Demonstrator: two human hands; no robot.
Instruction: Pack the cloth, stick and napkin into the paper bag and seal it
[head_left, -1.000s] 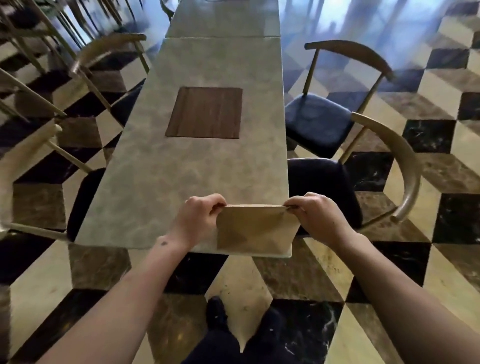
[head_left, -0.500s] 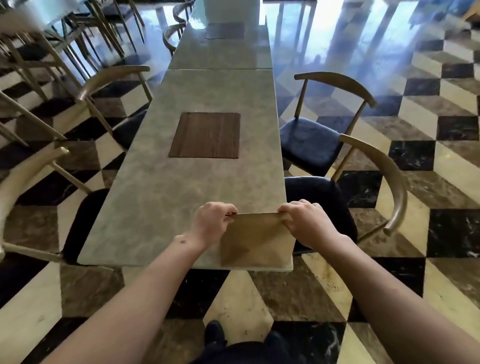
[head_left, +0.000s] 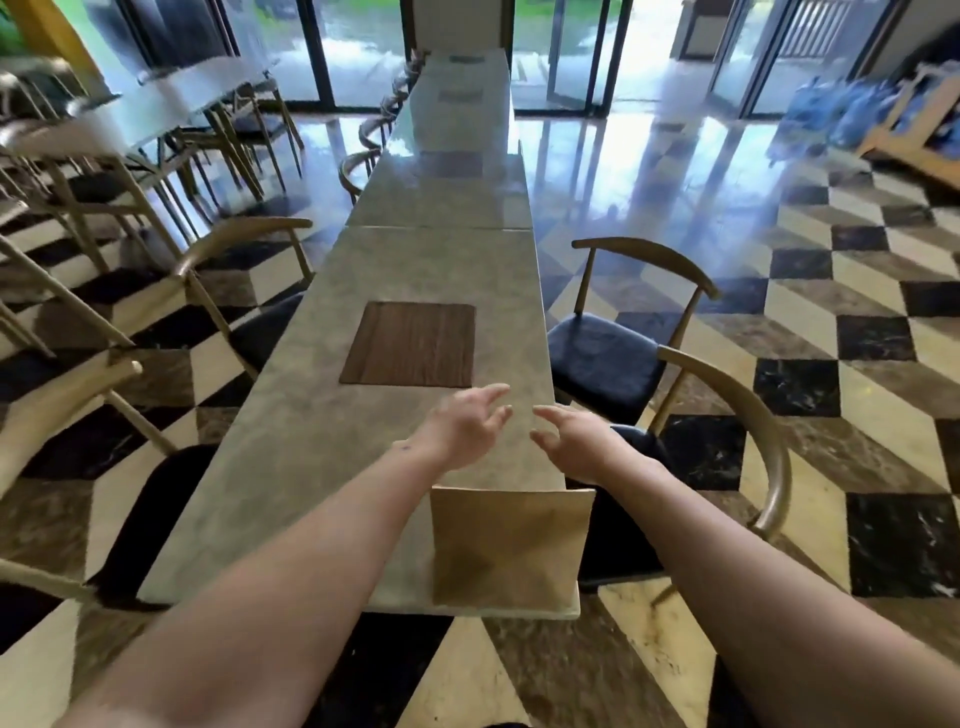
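Now the paper bag (head_left: 506, 545) stands alone at the near right corner of the table (head_left: 311, 457), its top edge flat and closed, whereas half a second ago both hands were pinching that folded top. The left hand (head_left: 465, 431) and the right hand (head_left: 574, 441) have let go and hover over the bare table beyond the bag, well clear of it, fingers (head_left: 493, 395) spread and holding nothing. With no cloth, stick or napkin showing anywhere outside the bag, the packing and sealing look finished, though the contents are hidden.

No legible txt anywhere.
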